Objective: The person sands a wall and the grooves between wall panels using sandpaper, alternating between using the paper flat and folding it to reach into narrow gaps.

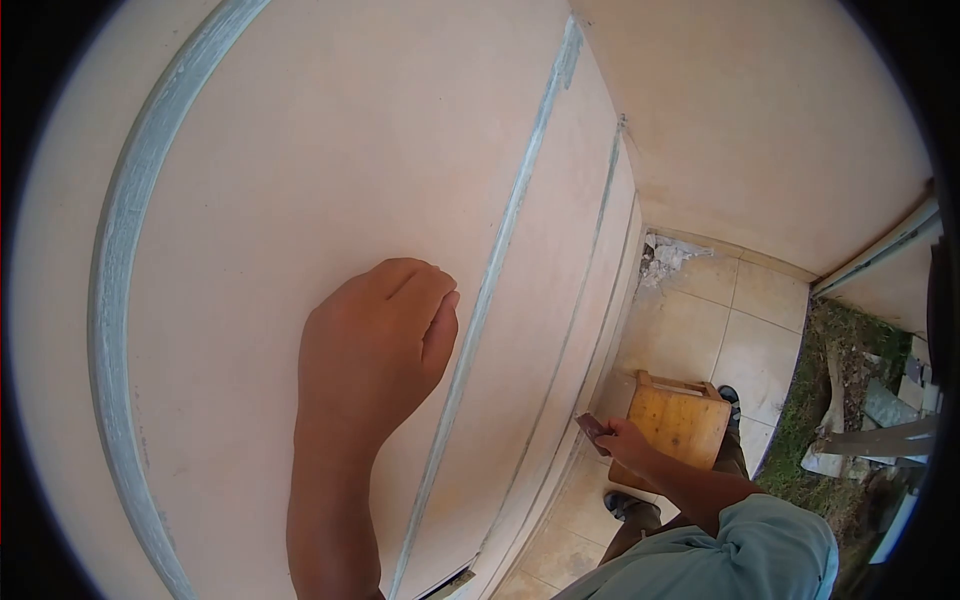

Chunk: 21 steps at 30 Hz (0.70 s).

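Observation:
My left hand (375,335) is closed in a fist, knuckles up, in front of the pale pink wall (300,170). The thumb is pressed along the curled fingers, and I cannot tell whether anything is inside them. Close to its right runs a narrow grey-white strip (492,265) along the wall. Lower and farther right, my right hand (628,443) grips a small flat dark-brown piece (593,432), perhaps folded sandpaper. That piece points at the wall's lower part, beside a wooden stool (675,425).
A wider grey-white band (115,270) curves along the wall at the left. Tiled floor (690,325) surrounds the stool, with my sandalled feet beside it. White debris (668,258) lies in the corner. Beyond the tiles are grass (800,400) and scattered boards (880,440).

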Each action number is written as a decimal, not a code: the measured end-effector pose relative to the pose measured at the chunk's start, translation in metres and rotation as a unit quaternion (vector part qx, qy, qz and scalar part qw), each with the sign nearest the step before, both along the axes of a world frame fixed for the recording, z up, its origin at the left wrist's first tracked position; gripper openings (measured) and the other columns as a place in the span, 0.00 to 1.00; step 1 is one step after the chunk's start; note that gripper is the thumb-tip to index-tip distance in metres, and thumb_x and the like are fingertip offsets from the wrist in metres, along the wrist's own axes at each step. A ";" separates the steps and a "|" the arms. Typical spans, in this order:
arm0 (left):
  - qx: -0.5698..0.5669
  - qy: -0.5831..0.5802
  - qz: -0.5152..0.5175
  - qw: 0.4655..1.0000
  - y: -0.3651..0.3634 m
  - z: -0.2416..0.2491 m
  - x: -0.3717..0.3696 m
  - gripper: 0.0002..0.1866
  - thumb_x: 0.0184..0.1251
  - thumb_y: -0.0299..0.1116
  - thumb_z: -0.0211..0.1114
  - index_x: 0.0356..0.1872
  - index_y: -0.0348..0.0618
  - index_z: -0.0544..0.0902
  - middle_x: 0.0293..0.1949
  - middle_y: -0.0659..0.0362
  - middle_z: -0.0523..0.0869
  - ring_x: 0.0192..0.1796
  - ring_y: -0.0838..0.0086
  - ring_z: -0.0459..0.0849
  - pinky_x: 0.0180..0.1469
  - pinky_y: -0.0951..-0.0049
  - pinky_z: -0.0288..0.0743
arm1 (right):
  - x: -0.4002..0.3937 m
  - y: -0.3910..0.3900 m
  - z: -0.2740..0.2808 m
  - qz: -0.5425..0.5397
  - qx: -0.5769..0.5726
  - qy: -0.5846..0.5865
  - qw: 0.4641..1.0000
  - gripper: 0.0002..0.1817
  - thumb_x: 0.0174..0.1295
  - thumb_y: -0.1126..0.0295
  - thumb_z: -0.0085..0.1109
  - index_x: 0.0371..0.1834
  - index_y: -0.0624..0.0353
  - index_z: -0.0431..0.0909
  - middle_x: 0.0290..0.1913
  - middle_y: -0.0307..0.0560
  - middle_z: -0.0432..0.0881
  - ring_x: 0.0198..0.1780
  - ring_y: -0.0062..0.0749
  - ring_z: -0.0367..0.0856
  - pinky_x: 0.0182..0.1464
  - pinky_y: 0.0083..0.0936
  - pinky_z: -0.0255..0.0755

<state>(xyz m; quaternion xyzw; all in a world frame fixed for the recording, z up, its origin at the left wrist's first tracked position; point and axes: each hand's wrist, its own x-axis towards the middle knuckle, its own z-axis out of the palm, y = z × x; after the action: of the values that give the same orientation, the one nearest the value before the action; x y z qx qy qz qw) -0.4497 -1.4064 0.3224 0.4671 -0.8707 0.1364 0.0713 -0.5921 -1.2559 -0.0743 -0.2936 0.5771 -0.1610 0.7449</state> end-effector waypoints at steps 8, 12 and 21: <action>0.018 -0.043 0.030 0.998 0.003 0.003 -0.005 0.04 0.61 0.23 0.72 0.36 0.40 0.88 0.38 0.56 0.92 0.36 0.65 0.90 0.39 0.70 0.84 | -0.012 -0.037 -0.028 -0.164 0.038 -0.328 0.929 0.12 0.66 0.77 0.62 0.51 0.56 0.80 0.47 0.39 0.83 0.49 0.28 0.83 0.55 0.36 0.78; 0.017 -0.046 0.037 0.998 0.001 0.002 -0.006 0.04 0.61 0.23 0.72 0.36 0.40 0.88 0.38 0.55 0.92 0.37 0.65 0.91 0.40 0.70 0.84 | -0.004 -0.050 -0.035 -0.197 -0.025 -0.386 0.901 0.13 0.65 0.79 0.61 0.52 0.55 0.80 0.49 0.39 0.83 0.52 0.29 0.82 0.57 0.37 0.78; 0.022 -0.064 0.034 0.997 0.003 0.003 -0.007 0.04 0.62 0.23 0.72 0.37 0.41 0.89 0.40 0.54 0.92 0.39 0.65 0.92 0.42 0.70 0.85 | 0.019 -0.146 0.113 -0.280 -0.196 -0.302 0.890 0.13 0.66 0.71 0.72 0.50 0.61 0.81 0.35 0.45 0.87 0.37 0.23 0.86 0.33 0.21 0.77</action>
<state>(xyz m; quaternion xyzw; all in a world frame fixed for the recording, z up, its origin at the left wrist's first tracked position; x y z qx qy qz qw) -0.4571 -1.4033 0.3255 0.4882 -0.8598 0.1497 0.0002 -0.5726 -1.4019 0.0387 -0.1970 0.3389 -0.5541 0.7344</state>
